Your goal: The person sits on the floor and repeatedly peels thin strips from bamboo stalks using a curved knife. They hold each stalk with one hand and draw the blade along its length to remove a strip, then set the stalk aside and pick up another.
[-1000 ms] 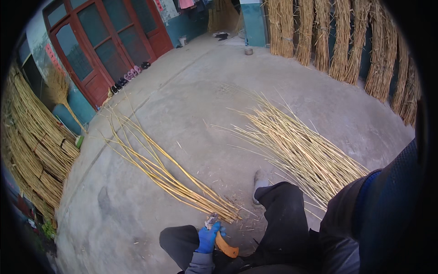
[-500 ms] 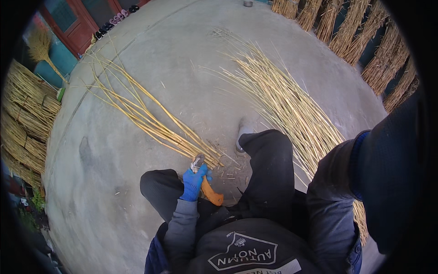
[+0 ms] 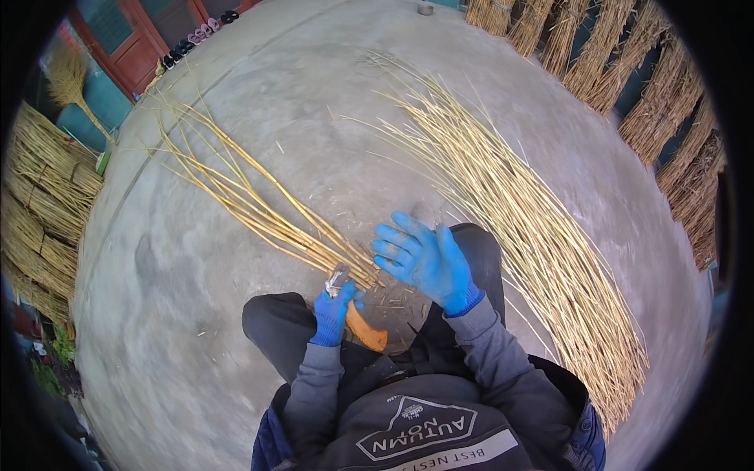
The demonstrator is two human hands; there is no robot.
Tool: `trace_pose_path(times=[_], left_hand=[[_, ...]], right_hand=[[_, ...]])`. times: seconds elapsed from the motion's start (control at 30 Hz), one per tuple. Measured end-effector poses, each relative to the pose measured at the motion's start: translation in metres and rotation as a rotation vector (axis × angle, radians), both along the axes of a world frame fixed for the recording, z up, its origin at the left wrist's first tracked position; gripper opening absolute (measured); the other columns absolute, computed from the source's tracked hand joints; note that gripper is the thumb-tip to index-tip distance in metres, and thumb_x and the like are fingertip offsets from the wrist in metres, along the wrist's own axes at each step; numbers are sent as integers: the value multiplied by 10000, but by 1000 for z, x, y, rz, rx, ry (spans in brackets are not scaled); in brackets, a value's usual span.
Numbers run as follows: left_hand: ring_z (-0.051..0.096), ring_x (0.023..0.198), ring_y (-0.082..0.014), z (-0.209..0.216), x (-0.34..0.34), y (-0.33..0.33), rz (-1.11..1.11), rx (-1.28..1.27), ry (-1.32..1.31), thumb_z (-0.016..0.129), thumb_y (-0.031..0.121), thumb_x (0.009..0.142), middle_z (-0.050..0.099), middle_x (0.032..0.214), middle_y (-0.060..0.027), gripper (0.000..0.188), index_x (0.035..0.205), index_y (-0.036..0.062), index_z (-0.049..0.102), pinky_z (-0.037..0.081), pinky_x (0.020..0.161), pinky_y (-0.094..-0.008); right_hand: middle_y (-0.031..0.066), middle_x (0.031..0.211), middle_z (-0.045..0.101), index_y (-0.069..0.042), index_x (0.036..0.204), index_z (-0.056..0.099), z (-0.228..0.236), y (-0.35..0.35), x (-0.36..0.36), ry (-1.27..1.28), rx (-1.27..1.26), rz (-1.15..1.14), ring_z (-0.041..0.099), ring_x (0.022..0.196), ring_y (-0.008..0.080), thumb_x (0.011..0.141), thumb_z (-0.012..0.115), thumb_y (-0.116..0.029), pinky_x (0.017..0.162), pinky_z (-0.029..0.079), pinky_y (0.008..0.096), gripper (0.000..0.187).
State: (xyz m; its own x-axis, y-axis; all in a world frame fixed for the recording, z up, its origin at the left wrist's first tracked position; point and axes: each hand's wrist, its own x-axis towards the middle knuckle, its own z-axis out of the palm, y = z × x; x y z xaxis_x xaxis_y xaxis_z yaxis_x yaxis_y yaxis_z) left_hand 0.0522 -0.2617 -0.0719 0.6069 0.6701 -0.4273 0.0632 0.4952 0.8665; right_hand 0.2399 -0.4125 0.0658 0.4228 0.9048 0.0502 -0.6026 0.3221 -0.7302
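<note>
My left hand (image 3: pixel 331 314), in a blue work glove, is closed round a hand tool with a curved orange handle (image 3: pixel 367 330). The tool's greyish head (image 3: pixel 338 276) shows above my fingers, but its exact kind is unclear. Right beside it are the cut ends of a small bunch of thick yellow stalks (image 3: pixel 287 232), fanning away to the far left on the ground. My right hand (image 3: pixel 428 263), also gloved in blue, is held up over my knee with the fingers spread and nothing in it. To its right lies a large pile of thin straw-coloured stalks (image 3: pixel 526 228).
Short stalk scraps (image 3: pixel 393 298) litter the concrete floor (image 3: pixel 196 314) between my legs. Tied bundles (image 3: pixel 601 63) stand along the far right wall; more bundles (image 3: pixel 47 180) are stacked at left. A broom (image 3: pixel 78 90) leans near a red door (image 3: pixel 129 51) with several shoes (image 3: pixel 204 31).
My right arm, raised at the right edge before, has swung down and inward; its open hand now shows above my knee. My left hand keeps hold of the orange-handled tool.
</note>
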Motion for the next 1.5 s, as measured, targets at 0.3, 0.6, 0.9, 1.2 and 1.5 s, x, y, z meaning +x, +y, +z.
trace_pose_path(times=[0.3,0.6,0.9,1.2,1.5], left_hand=[[684,713,-208,-10,-7,3,-40,-39,45,685,171,985,703,886,-117,281,1203,3,634,587,630,-337],[692,729,-223,-29,-2,1,-87,-76,58,691,154,983,697,906,-136,303,1229,1,601,623,660,-388],[712,793,-221,-33,-5,0,-66,-88,82,698,144,975,691,942,-115,282,1196,-13,618,630,682,-377],[711,780,-220,-33,-21,1,-70,-70,79,695,157,978,701,923,-113,262,1164,-14,629,630,688,-372],[708,742,-224,-32,-14,7,-38,-47,103,685,156,978,717,932,-135,282,1205,0,627,624,660,-368]], right_hand=[[322,1033,699,19,1143,709,107,-102,53,-718,750,134,718,726,338,893,784,-393,615,577,414,487],[284,1027,720,67,1164,720,134,-176,60,-902,1094,717,720,897,314,1033,478,-63,875,599,384,305],[187,706,727,17,857,799,109,-183,41,-548,1278,-161,693,586,225,907,532,64,719,594,299,277],[121,658,734,-86,826,773,134,-164,61,-643,853,-43,638,486,160,910,604,18,727,545,268,215],[148,959,745,28,1244,648,38,-62,3,-354,608,75,720,836,246,984,681,-277,984,502,414,402]])
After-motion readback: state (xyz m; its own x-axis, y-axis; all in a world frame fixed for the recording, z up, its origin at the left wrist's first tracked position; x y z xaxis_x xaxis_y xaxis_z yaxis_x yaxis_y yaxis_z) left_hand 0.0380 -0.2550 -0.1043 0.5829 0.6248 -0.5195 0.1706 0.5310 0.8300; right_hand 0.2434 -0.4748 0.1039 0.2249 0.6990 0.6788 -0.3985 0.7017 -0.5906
